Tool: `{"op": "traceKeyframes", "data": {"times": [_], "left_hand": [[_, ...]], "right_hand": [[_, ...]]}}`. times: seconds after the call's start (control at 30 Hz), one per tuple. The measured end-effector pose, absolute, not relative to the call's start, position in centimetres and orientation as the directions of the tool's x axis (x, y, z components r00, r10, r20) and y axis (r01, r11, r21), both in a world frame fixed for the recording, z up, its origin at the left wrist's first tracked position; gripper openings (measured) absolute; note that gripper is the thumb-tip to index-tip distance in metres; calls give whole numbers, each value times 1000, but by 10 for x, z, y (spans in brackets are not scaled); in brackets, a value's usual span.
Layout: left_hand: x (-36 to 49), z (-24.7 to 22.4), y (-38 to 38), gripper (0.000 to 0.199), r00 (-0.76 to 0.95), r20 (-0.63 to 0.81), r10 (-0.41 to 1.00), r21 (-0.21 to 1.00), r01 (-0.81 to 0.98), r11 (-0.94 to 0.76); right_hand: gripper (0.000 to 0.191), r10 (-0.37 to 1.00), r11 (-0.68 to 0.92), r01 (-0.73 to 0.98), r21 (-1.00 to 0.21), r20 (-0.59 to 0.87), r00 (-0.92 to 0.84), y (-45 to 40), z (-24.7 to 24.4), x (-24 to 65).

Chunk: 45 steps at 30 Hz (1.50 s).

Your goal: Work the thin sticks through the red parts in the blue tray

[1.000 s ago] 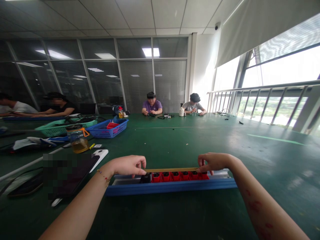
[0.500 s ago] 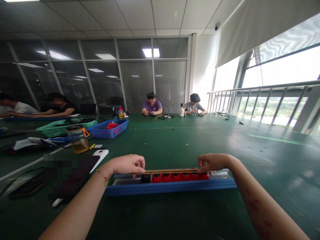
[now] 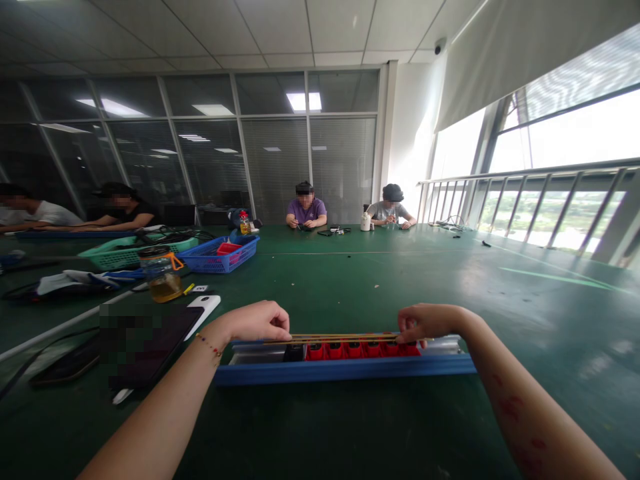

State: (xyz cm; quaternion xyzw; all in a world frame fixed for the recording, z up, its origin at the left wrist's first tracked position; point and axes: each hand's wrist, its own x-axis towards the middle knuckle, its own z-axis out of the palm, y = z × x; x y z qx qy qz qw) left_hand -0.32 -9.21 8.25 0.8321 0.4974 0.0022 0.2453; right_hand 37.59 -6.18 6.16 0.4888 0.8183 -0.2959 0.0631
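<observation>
Thin tan strips (image 3: 345, 339), which look like slender rods, stretch side by side between my two hands. My left hand (image 3: 263, 321) pinches their left part between thumb and curled fingers. At the other end, my right hand (image 3: 423, 323) is closed on them in a similar pinch. Just below lies a long blue-edged tray (image 3: 345, 370) with a silvery inside. A row of several red pieces with black tops (image 3: 335, 351) sits in it, with a black block (image 3: 294, 353) at their left. Whether the strips touch the red pieces is unclear.
On the left are a phone-like dark device with a white end (image 3: 205, 307), a jar of amber liquid (image 3: 165, 283), a blue basket (image 3: 220, 260) and a green basket (image 3: 107, 257). People sit across the green table (image 3: 320, 280). A railing (image 3: 530, 177) runs along the right.
The view has shifted slightly. My left fingers are curled in closer, while both hands stay on the tan strips over the tray. The tray's contents look unchanged.
</observation>
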Motion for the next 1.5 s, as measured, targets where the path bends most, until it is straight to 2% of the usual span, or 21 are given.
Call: {"op": "traceKeyframes", "data": {"times": [0.17,0.37,0.53,0.67,0.83,1.03,1.17,1.3,1.5], "left_hand": [[-4,90,-96,34,492,-144,859,416,818,-398],[-14,107,-102,35,430,35,902,348,841,-415],[-30,108,-94,38,322,147,935,338,872,-353],[-30,89,-76,32,286,222,932,293,892,-343],[-14,53,-54,24,313,232,921,220,905,-363],[-7,19,-39,17,321,190,928,200,912,-357],[-8,5,-32,14,310,125,943,208,921,-330],[-8,-4,-28,15,317,76,945,204,923,-326],[-10,-6,-28,16,338,78,938,211,914,-347]], "right_hand": [[55,766,376,831,-410,-366,-528,-59,59,376],[56,787,384,832,-400,-330,-522,-56,63,393],[55,867,343,819,-460,-180,-464,-65,81,416],[51,892,347,814,-467,-103,-440,-68,87,415],[48,819,387,806,-448,-235,-524,-68,85,405],[48,806,375,838,-396,-308,-506,-65,77,402],[46,760,330,823,-462,-387,-522,-60,69,398],[42,735,342,794,-503,-383,-559,-56,64,397],[38,701,398,752,-526,-354,-619,-52,60,399]]}}
